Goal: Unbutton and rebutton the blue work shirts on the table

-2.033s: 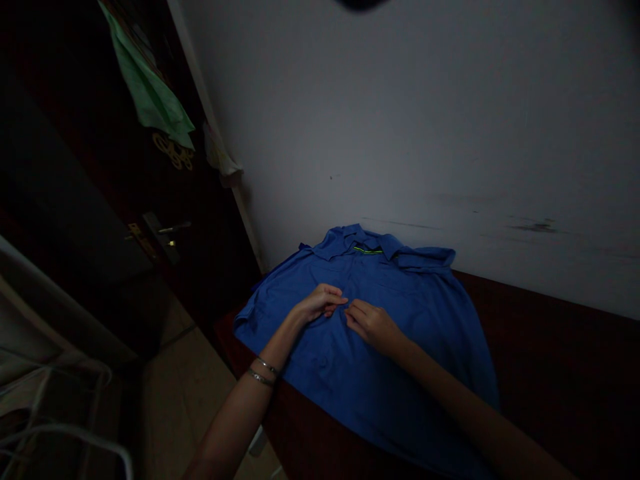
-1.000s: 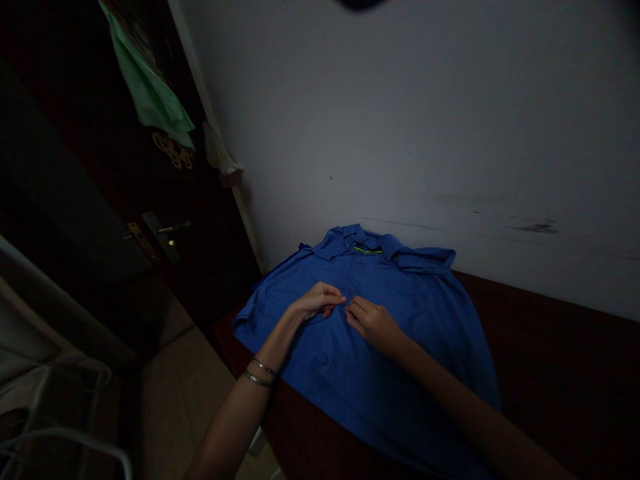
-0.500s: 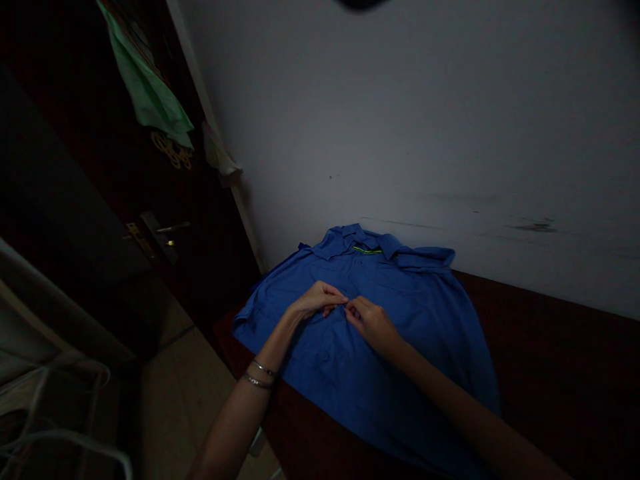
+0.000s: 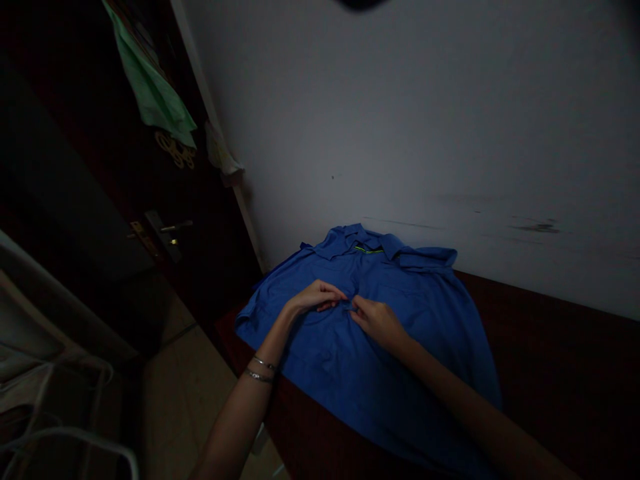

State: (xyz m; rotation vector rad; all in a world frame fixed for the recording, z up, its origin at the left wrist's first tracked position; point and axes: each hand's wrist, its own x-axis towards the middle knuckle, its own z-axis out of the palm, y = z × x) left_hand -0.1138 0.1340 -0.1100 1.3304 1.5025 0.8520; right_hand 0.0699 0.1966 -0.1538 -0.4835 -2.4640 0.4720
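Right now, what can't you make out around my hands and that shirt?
In the head view:
Whether the left hand pinches the shirt: the hand itself covers the contact.
Exactly which bit the right hand pinches: too small, dim and partly covered by that hand.
Some of the shirt: hidden behind the right forearm.
The dark shape overhead: blurred, cut off by the top edge.

blue shirt [image 4: 355,373] on dark red table [image 4: 555,353], left grip [image 4: 316,295] and right grip [image 4: 380,321] pinching its front, grey wall [image 4: 400,127]
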